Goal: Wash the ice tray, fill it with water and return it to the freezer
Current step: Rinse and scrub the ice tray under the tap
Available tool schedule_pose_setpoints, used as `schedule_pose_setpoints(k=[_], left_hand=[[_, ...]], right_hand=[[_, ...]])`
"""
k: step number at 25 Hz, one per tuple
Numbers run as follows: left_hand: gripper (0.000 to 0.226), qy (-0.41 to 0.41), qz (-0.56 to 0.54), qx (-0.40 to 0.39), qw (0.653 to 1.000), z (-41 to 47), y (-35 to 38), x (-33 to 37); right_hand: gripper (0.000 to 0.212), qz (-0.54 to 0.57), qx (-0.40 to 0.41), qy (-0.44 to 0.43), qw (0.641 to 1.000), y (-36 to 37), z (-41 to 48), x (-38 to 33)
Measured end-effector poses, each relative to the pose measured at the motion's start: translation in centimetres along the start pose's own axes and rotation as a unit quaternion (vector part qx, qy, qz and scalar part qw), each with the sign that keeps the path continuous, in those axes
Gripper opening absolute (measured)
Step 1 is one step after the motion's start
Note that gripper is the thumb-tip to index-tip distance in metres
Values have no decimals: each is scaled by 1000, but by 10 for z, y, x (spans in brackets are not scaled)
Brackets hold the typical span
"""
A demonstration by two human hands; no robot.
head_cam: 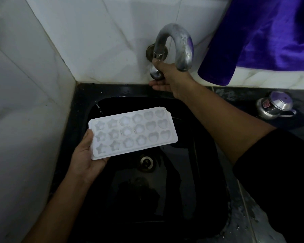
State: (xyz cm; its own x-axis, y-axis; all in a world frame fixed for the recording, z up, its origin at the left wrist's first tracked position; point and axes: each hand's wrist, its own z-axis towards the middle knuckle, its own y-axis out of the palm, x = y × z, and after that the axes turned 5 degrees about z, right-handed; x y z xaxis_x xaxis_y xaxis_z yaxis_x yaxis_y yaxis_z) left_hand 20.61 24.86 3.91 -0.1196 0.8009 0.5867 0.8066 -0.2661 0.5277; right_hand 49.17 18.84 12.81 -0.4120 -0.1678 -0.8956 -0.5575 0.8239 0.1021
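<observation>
Head view | ice tray (132, 132) over sink (205, 155): light, stiff, likely slippery wet | left hand (85, 153) clasping tray's short end | right hand (170, 79) closed around tap handle (156, 73)

Left hand (84, 155) palm up with fingers curled, right hand (172, 78) reaching forward, gripping

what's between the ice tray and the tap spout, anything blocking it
Nothing visible. The ice tray, held in the left hand over the sink, has open space up to the tap spout; the right hand grips the tap handle beside it.
</observation>
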Motion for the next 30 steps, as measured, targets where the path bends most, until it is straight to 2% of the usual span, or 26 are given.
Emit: schedule_pose_setpoints(k=[4,7,10,15,18,22,26,28,30], left_hand=[[50,1,-2,3,1000,-3,1,0],[50,3,-2,7,1000,-6,0,-1],[49,3,-16,13,1000,-8,-2,-1],[44,10,-52,15,998,-16,-2,-4],[43,19,-63,12,998,-20,3,-3],[46,46,-38,5,998,-25,11,-5],[51,61,-26,-19,998,-27,16,-6],[52,68,-32,-25,997,-27,17,-5],[51,76,-48,-23,996,-25,17,-2]], right_hand=[[38,4,-13,32,999,-8,-12,3],[36,-85,17,57,995,-25,-37,19],[36,-156,-18,73,985,-47,-70,53],[21,-75,-72,66,992,-66,-96,90],[25,-30,-93,47,994,-66,-100,86],[20,-56,-70,-5,996,-57,-101,82],[44,-109,-4,-72,991,-49,-99,76],[37,-118,-10,-85,989,-49,-98,70],[25,-89,-63,-55,992,-53,-98,65]])
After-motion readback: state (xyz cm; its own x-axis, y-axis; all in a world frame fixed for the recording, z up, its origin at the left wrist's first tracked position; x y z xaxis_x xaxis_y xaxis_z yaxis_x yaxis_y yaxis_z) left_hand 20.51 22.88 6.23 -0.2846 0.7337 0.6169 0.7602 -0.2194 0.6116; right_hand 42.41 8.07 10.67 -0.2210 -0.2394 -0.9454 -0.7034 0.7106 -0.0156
